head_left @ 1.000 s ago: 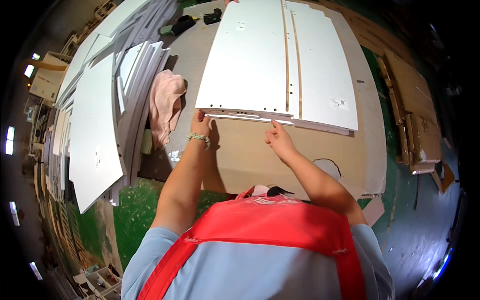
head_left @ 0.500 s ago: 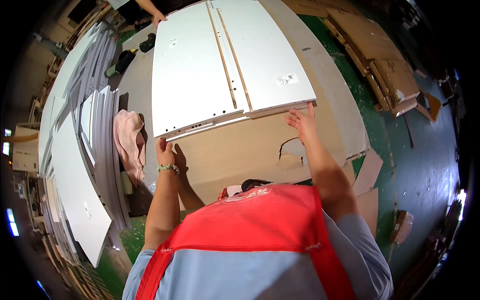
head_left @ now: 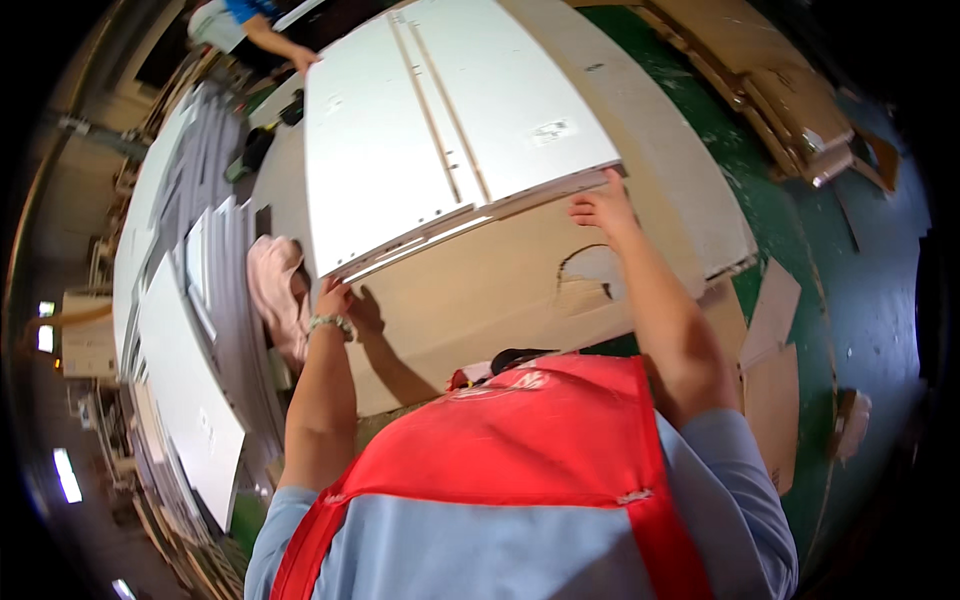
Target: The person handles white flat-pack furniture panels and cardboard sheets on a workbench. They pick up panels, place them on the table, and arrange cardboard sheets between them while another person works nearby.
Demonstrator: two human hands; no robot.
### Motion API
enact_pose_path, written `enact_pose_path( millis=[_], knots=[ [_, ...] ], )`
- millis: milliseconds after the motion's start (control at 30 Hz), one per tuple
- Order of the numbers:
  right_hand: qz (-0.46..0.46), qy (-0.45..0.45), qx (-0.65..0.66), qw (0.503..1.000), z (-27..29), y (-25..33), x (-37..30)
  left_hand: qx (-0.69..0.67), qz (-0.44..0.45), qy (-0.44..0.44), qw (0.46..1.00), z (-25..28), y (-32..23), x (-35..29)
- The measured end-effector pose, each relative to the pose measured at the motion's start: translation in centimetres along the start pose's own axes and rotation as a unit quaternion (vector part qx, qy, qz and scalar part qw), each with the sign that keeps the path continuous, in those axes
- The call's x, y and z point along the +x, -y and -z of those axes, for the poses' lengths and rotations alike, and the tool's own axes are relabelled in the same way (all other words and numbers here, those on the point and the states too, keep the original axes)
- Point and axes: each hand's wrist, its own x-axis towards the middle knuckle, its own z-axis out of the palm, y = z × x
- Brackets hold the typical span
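A pair of large white panels, side by side with narrow brown strips between them, lies over a cardboard-covered table. At their near left corner, my left hand is closed on the edge. My right hand is at the near right corner, a digit against the edge and the other fingers partly curled; its grip under the panel is hidden. Small dark holes line the near edge, and a white label sits on the right panel. Another person's hand touches the far left corner.
Cardboard with a torn patch covers the near table. A pink cloth lies left of the panels, beside stacked grey-white boards and a leaning white board. Flattened cartons lie at the far right on the green floor.
The view has turned slightly, and the panels appear more slanted, their near right corner farther up. Both my hands stay at the near corners. More of the other person shows.
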Motion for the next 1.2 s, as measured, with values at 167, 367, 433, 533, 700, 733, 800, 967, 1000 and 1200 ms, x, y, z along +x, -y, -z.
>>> enact_pose_path(
  millis=[167, 367, 433, 533, 700, 733, 800, 967, 1000, 1200],
  knots=[
    [0.02, 0.009, 0.031, 0.999, -0.7, -1.6, -1.7, -0.054, 0.04, -0.014, 0.998, 0.5, -1.0, -1.0],
    [-0.025, 0.06, 0.001, 0.998, -1.0, -3.2, -3.9, -0.084, 0.024, -0.046, 0.995, -0.2, -0.1, 0.2],
    [-0.03, 0.068, -0.001, 0.997, -0.8, -2.8, -4.0, -0.043, 0.017, -0.039, 0.998, -0.3, 0.3, 0.9],
    [-0.058, 0.048, 0.032, 0.997, -0.7, -1.9, -3.6, -0.008, 0.001, -0.036, 0.999, -0.3, 0.4, 1.2],
    [-0.076, 0.051, -0.007, 0.996, -1.2, -1.3, -3.0, 0.013, 0.037, -0.057, 0.998, -0.4, -0.9, 0.9],
    [-0.076, 0.054, -0.015, 0.996, -1.4, -1.4, -3.0, 0.015, 0.047, -0.05, 0.998, -0.4, -1.2, 1.0],
    [-0.087, 0.048, -0.029, 0.995, -1.7, -1.4, -3.0, 0.052, 0.093, -0.035, 0.994, 0.0, -1.9, 1.1],
    [-0.088, 0.066, -0.01, 0.994, -2.5, -0.5, -3.8, 0.076, 0.137, 0.029, 0.987, 1.4, -2.4, 1.4],
    [-0.089, 0.071, -0.01, 0.993, -2.8, -0.3, -4.1, 0.078, 0.141, 0.029, 0.987, 1.7, -2.3, 1.3],
    [-0.112, 0.152, -0.011, 0.982, -6.8, -0.4, -5.7, 0.064, 0.133, 0.063, 0.987, 2.9, -1.8, -0.6]
  ],
)
